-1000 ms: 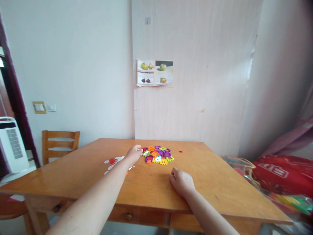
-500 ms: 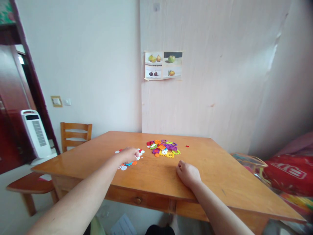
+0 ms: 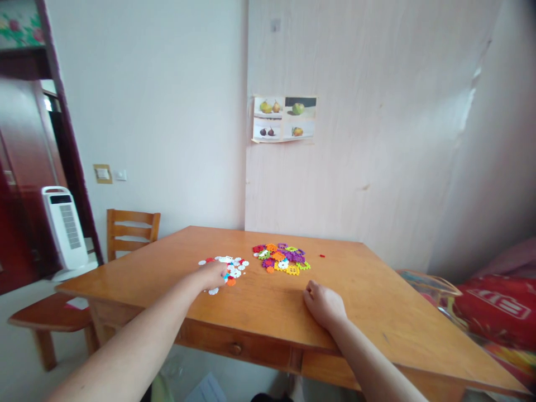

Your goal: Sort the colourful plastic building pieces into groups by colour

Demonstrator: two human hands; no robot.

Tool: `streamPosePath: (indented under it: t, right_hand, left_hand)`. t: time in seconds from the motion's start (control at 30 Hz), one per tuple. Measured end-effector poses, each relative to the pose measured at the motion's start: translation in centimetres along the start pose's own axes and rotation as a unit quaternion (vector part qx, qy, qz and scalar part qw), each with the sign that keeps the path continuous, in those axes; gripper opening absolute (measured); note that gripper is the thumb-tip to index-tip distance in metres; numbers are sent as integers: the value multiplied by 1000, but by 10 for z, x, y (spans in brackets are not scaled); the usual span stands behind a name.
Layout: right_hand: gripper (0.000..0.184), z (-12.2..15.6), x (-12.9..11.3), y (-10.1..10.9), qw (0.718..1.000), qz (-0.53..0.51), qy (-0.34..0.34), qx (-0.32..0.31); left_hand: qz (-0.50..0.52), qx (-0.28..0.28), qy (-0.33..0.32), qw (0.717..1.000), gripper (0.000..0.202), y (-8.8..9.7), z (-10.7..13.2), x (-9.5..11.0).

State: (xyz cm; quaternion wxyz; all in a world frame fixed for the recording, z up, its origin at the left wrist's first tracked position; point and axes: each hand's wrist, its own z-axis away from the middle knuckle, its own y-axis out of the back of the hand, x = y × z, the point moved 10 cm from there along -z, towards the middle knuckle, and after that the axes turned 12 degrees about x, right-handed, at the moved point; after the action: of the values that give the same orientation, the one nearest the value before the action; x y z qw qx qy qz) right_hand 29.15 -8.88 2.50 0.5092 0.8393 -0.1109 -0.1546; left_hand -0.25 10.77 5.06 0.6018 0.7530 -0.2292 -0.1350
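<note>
My left hand (image 3: 214, 274) reaches over a spread of small round pieces, its fingers bent down and pressed together among them. Mostly white discs (image 3: 235, 273) lie around it, with a few red, blue and orange ones. A blue piece shows at the fingertips, but I cannot make out whether it is held. To the right is a heap of colourful notched plastic building pieces (image 3: 293, 269) in purple, yellow, orange, green and red. My right hand (image 3: 324, 302) rests closed on the table near its front edge, apart from the heap, with no object showing in it.
The wooden table (image 3: 360, 329) has a drawer below its front edge. A tiny red piece (image 3: 322, 255) lies right of the heap. A wooden chair (image 3: 133, 230) and a white tower appliance (image 3: 67, 229) stand left; a red bag (image 3: 494, 304) is at the right.
My left hand has drawn back slightly toward me and left, uncovering more white discs. My right hand stays in place. The camera view has shifted a little.
</note>
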Motion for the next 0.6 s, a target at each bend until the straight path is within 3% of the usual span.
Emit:
streamPosePath:
  t: [0.1,0.2,0.3,0.4,0.5,0.6]
  right_hand:
    - [31,0,0,0,1000,2,-3,-2]
    - [30,0,0,0,1000,2,-5,0]
    - [28,0,-2,2,1000,-1,-3,6]
    - [27,0,-4,5,1000,-2,1,10]
    - [27,1,-4,5,1000,2,-5,4]
    - [29,0,-4,6,1000,2,-7,4]
  left_hand:
    - [-1,-9,25,1000,8,5,-1,-1]
    - [-26,10,10,1000,9,17,-6,2]
    - [-37,96,-20,994,11,40,-14,10]
    - [16,174,-12,985,16,55,-22,22]
    - [135,150,48,978,17,42,-36,34]
    - [313,115,110,937,21,22,-47,50]
